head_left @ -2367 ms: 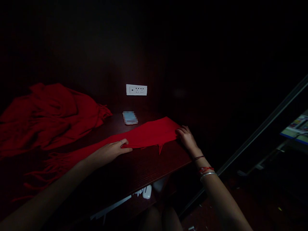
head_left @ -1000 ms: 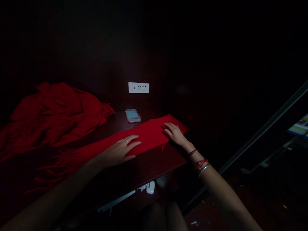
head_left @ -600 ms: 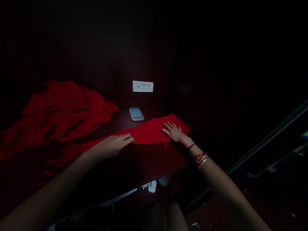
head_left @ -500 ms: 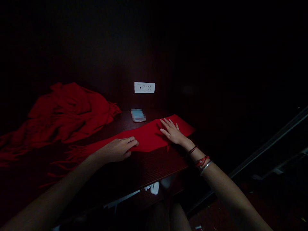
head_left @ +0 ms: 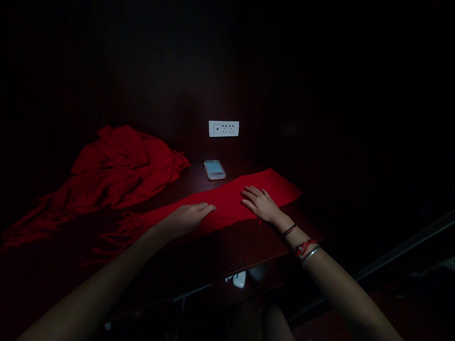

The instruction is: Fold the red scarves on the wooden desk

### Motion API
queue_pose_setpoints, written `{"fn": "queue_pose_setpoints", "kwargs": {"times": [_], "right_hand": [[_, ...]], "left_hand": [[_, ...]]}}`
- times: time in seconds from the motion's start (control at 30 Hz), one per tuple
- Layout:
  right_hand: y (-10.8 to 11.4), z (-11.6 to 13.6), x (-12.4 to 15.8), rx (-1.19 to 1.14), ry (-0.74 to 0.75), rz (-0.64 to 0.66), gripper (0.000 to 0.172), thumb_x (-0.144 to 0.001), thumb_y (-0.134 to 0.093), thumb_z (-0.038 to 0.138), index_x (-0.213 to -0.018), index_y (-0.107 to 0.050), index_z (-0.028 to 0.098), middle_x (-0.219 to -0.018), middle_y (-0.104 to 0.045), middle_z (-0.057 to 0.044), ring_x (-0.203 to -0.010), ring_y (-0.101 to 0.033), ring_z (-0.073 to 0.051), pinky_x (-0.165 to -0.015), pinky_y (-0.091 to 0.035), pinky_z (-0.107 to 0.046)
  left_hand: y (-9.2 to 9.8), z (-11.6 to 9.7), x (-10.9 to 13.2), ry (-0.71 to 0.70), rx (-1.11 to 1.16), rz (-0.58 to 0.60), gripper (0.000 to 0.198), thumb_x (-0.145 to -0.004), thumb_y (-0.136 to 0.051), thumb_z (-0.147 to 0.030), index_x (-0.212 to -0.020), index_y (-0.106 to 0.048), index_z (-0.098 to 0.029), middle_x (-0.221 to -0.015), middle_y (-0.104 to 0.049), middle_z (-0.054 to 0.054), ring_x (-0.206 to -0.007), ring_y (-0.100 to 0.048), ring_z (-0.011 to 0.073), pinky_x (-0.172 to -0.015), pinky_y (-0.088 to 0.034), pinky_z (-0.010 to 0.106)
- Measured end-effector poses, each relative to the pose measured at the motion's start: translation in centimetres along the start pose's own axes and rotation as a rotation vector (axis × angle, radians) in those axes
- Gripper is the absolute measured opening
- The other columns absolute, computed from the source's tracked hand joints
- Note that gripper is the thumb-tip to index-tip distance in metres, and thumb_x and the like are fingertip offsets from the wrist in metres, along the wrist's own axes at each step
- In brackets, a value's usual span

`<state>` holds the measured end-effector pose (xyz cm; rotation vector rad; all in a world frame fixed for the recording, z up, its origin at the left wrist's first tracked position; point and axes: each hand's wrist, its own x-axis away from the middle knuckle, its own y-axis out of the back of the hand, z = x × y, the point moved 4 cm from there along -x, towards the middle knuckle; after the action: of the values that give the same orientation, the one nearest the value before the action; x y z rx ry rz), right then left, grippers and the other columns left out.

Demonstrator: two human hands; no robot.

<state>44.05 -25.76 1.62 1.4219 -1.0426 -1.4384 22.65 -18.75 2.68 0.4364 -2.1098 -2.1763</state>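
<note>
The red fringed scarf (head_left: 231, 203) lies across the near side of the dark desk (head_left: 245, 241). The right hand (head_left: 262, 204), fingers spread, seems to stop it slipping. The left hand (head_left: 189, 219) curls; I can't tell if it grips.

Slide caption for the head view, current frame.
Left hand and right hand on a flat-laid red cloth on a dark desk; bunched red cloth and wall socket behind.

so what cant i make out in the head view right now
All in the head view:
Left grip: its own back hides whether it pinches the flat red cloth.
Flat blue item: pixelation hides its face.
White object: tabletop edge covers part.
Crumpled red fabric: folds hide its full shape.
Right forearm: cut off by the bottom edge.
</note>
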Motion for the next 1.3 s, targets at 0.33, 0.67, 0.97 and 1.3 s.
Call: {"fn": "queue_pose_setpoints", "kwargs": {"times": [0.33,0.67,0.97,1.3], "right_hand": [[-0.7,-1.0,0.0,0.013,-0.072,0.005,0.05,-0.081,-0.022,0.049,-0.121,-0.037,0.022,-0.128,-0.033,-0.008,-0.117,-0.027,-0.023,-0.092,-0.021,-0.046],[-0.7,-1.2,0.0,0.011,-0.08,-0.005,0.045,-0.082,-0.024,0.046,-0.118,-0.041,0.023,-0.126,-0.037,-0.006,-0.114,-0.031,-0.021,-0.091,-0.023,-0.043],[-0.7,-1.4,0.1,-0.025,-0.091,0.016,0.045,-0.082,-0.025,0.044,-0.118,-0.04,0.022,-0.127,-0.035,-0.007,-0.115,-0.03,-0.02,-0.092,-0.022,-0.043],[-0.6,-1.1,0.1,0.002,-0.081,0.017,0.044,-0.083,-0.025,0.043,-0.118,-0.04,0.022,-0.126,-0.037,-0.007,-0.114,-0.031,-0.02,-0.092,-0.023,-0.042]], "left_hand": [[-0.8,0.1,-0.9,0.059,0.027,-0.051,0.037,-0.078,-0.036,-0.031,-0.113,-0.036,-0.019,-0.109,-0.047,0.005,-0.099,-0.045,0.0178,-0.082,-0.038,0.029],[2.0,0.1,-0.9,0.077,-0.3,-0.105,0.053,-0.074,-0.033,-0.01,-0.123,-0.028,-0.031,-0.109,-0.043,0.005,-0.092,-0.048,0.0169,-0.07,-0.042,0.026],[3.1,0.6,1.2,0.098,0.004,0.07,0.047,-0.076,-0.031,-0.018,-0.122,-0.031,-0.028,-0.093,-0.057,0.0,-0.075,-0.054,0.0117,-0.072,-0.04,0.023],[3.9,2.6,2.0,0.219,-0.049,0.109,0.04,-0.08,-0.028,-0.044,-0.112,-0.044,-0.025,-0.078,-0.058,0.001,-0.071,-0.053,0.0146,-0.065,-0.039,0.024]]}}
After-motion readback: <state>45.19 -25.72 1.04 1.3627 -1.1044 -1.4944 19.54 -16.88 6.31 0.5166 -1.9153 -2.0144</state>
